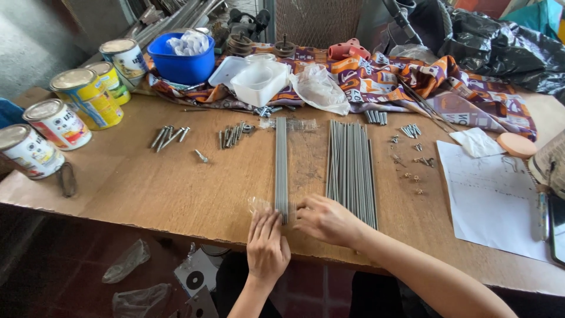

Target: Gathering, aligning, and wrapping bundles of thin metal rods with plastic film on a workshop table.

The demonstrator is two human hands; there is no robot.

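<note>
Wooden table [176, 188], worn brown top, chipped near edge; patterned cloth [412, 82] draped across its far side; dark reddish floor [70, 259] beneath; grey wall [35, 41] at upper left; soft daylight throughout.

Five round labelled tins [88, 97] — yellow, white, red — stand far left; printed white sheet [491, 197] right.

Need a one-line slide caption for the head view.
Both hands, left and right, rest at the near end of a narrow bundle of thin metal rods on a wooden table.
</note>
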